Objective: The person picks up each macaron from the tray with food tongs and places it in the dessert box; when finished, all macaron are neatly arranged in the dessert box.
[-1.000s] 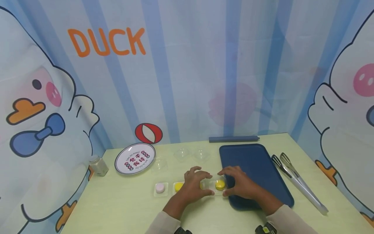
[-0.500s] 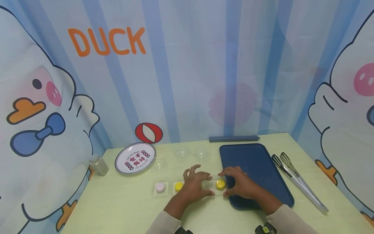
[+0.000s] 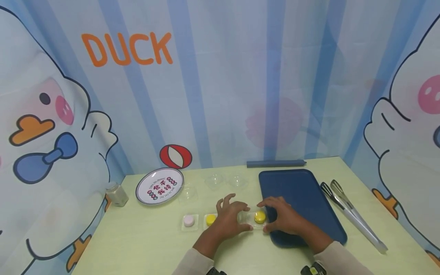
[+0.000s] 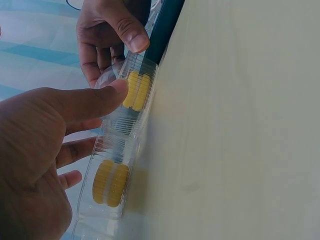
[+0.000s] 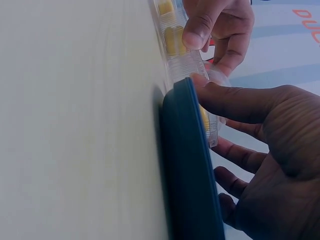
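Note:
Small clear plastic boxes with macarons form a row on the table. In the head view a pink macaron (image 3: 188, 220) is at the left end and a yellow macaron (image 3: 210, 219) beside it. My left hand (image 3: 228, 219) and right hand (image 3: 283, 215) hold the rightmost clear box (image 4: 145, 62), thumbs at its front and fingertips at its back. A yellow macaron (image 3: 260, 217) sits inside it, between the hands. Another yellow macaron (image 4: 110, 183), mostly hidden from the head view by my left hand, shows in the left wrist view.
A dark blue tray (image 3: 292, 187) lies against the row's right end, with metal tongs (image 3: 354, 217) beyond it. Behind are a blue rod (image 3: 276, 164), clear plastic lids (image 3: 237, 181), a printed plate (image 3: 159, 186) and a small jar (image 3: 117, 194).

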`<state>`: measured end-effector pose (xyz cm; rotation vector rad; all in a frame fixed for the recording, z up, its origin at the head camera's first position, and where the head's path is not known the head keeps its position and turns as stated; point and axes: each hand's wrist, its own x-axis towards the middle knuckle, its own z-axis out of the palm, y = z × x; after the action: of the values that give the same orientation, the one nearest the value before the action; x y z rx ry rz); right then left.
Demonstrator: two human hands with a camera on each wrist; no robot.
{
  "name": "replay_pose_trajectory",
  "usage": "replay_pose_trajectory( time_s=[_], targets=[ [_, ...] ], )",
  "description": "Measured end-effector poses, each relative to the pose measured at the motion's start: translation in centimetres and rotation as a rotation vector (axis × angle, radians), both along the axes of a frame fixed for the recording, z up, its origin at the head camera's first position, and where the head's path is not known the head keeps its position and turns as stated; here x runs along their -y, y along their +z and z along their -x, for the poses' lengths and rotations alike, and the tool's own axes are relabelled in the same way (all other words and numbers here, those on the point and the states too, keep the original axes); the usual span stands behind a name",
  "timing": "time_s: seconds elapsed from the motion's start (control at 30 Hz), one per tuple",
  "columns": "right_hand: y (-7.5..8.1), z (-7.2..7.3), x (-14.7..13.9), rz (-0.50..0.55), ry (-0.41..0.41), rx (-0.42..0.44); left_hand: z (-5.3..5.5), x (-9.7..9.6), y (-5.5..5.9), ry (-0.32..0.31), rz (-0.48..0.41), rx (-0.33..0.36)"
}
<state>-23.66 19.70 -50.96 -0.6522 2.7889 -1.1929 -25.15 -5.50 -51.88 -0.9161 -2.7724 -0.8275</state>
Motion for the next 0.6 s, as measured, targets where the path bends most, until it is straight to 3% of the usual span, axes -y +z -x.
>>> replay_pose_trajectory(
  time_s=[0.3, 0.6],
  targets=[
    [0.3, 0.1, -0.2, 0.011, 0.038, 0.022, 0.3, 0.9, 0.6, -0.003, -0.04, 0.054],
    [1.2, 0.9, 0.2, 0.027, 0.073, 0.026, 1.8, 2.6, 1.3, 0.011, -0.119, 0.117]
  ],
)
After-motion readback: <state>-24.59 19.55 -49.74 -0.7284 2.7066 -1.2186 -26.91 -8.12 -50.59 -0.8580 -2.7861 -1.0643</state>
